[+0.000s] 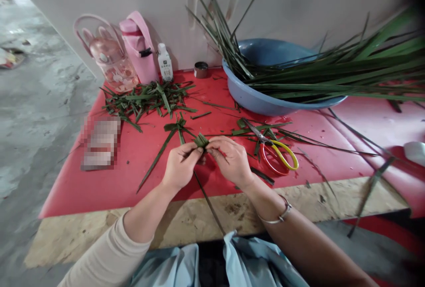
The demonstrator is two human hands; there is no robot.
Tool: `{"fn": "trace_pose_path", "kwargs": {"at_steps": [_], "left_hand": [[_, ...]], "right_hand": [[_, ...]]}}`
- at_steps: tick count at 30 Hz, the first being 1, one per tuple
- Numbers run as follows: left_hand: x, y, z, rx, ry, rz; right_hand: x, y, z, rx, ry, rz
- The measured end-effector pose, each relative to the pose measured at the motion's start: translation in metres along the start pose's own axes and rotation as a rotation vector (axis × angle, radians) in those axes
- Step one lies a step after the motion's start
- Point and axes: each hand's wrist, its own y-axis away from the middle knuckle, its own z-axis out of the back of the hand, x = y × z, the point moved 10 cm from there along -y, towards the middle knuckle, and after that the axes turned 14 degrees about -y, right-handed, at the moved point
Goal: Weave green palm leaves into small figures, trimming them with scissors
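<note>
Between my two hands is a small folded piece of green leaf strip [200, 141], held above the red table cover. My left hand [182, 163] pinches it from the left with thumb and forefinger. From the right, the fingertips of my right hand [230, 158] press on its edge. A long narrow strip end [209, 200] hangs down from the work toward my lap. Just beyond my left hand lies a knotted leaf piece [177, 125] with long tails. Scissors [277, 149] with yellow and red handles rest to the right of my right hand.
A blue basin [285, 105] full of long green leaves [358, 72] stands at the back right. Cut leaf scraps [146, 98] are heaped at the back left, before a pink bottle [141, 52], a clear pink bottle [116, 65] and a small white bottle [165, 63]. A pixelated object [101, 143] lies left.
</note>
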Motion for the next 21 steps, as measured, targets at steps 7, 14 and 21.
{"fn": "trace_pose_path", "kwargs": {"at_steps": [7, 14, 21], "left_hand": [[0.000, 0.003, 0.006, -0.093, -0.088, -0.050], [-0.010, 0.008, 0.002, -0.093, -0.095, -0.138], [-0.019, 0.011, 0.005, -0.149, -0.197, -0.176]], "right_hand": [[0.002, -0.001, 0.005, -0.092, -0.103, -0.035], [0.009, 0.003, 0.011, -0.127, -0.124, -0.030], [0.002, 0.003, 0.010, -0.174, -0.239, -0.095]]}}
